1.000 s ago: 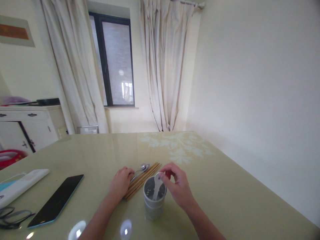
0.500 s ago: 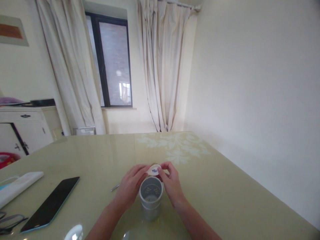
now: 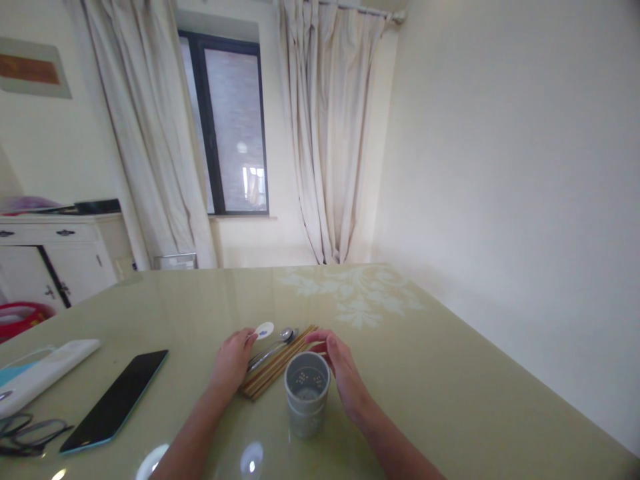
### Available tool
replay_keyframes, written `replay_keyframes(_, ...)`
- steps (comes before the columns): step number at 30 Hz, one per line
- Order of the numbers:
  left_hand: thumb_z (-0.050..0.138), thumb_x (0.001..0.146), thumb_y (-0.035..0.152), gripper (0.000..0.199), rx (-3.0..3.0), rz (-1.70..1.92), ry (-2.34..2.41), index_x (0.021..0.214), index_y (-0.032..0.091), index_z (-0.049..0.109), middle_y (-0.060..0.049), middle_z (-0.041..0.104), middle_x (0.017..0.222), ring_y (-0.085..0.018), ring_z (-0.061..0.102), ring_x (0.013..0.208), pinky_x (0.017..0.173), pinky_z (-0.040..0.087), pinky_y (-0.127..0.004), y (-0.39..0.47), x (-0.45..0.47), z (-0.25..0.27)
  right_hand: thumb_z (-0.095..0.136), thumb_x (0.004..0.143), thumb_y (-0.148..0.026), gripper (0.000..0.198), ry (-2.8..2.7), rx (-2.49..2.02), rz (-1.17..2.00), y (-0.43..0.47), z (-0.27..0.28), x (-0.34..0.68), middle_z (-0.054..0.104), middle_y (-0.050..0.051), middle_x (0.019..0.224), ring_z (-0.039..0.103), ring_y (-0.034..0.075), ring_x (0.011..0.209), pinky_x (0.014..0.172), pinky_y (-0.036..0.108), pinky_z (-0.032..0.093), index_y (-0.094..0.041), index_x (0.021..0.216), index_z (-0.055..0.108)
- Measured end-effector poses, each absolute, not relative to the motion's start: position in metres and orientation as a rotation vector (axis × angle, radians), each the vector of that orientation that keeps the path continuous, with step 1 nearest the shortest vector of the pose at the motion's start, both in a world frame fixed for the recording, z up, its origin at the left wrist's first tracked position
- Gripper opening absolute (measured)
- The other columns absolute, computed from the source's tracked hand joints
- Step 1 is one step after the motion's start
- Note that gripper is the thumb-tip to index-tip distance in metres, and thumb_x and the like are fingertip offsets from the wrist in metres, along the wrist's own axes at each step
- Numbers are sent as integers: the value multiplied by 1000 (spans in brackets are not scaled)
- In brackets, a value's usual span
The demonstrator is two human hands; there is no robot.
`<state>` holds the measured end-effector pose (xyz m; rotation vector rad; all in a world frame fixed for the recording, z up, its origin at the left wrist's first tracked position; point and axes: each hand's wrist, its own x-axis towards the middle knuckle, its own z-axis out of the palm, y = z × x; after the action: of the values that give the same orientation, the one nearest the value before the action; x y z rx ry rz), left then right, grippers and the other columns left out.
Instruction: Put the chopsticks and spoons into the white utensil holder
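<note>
A white spoon with a blue mark is pinched in my left hand, its bowl pointing away from me. Right of that hand, metal spoons lie slantwise on the table beside a bundle of wooden chopsticks. In front of me a grey cylindrical utensil holder stands upright; holes show inside it and no utensils are visible there. My right hand is curved beside the holder's far right rim, fingers apart and with nothing seen in them. Whether it touches the rim, I cannot tell.
To the left on the glossy table lie a dark tablet, a long white device and eyeglasses. A white round object sits by my left forearm, partly hidden. A wall borders the table's right side.
The white spoon has gone from between both hands to the left, in my left hand alone. My hands have parted, uncovering the chopsticks and metal spoons. The view has shifted slightly.
</note>
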<state>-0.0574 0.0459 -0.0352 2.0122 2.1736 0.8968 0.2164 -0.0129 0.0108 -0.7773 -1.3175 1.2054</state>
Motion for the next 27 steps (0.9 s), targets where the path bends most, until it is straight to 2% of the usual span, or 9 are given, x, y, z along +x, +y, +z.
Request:
replay_keyframes(5,39,106,31,33,2030,765,2188,113,19,68,-10,81,108,-26,76,101,89,55,-35,47,-45,-36,48,93,-86,71,-1418,-777,1179,-15,8,214,74,9,96,70,28,91,83,39,56,-24,109,78)
replay_keyframes(11,42,107,33,30,2169,650,2158,103,21,69,-10,75,112,-26,69,110,98,49,-36,43,-38,-31,42,92,-90,77,-1464,-767,1186,-15,6,216,74,9,97,71,27,90,81,37,56,-24,117,75)
replay_keyframes(14,42,107,33,30,2207,609,2165,106,21,69,-10,74,113,-26,67,110,99,48,-38,40,-37,-28,42,92,-90,79,-1416,-771,1146,-12,5,216,74,10,101,69,27,91,83,38,56,-23,113,76)
replay_keyframes(19,40,108,33,32,2221,597,2188,107,22,70,-9,74,113,-25,68,110,99,48,-37,37,-37,-25,44,97,-83,70,-1248,-755,1048,-1,0,218,74,10,104,67,24,90,84,37,55,-21,103,77)
replay_keyframes(23,41,105,34,32,2225,838,2121,105,22,72,-10,76,112,-29,68,110,101,50,-42,33,-34,-15,47,96,-83,66,-1132,-796,953,5,2,223,66,5,81,61,21,76,75,34,51,-22,83,70)
replay_keyframes(27,36,107,49,46,2043,1319,1730,101,22,72,-10,78,106,-28,69,106,100,52,-43,20,-17,2,52,96,-79,64,-1195,-845,941,5,5,226,44,-4,62,41,15,59,59,29,37,-24,64,49)
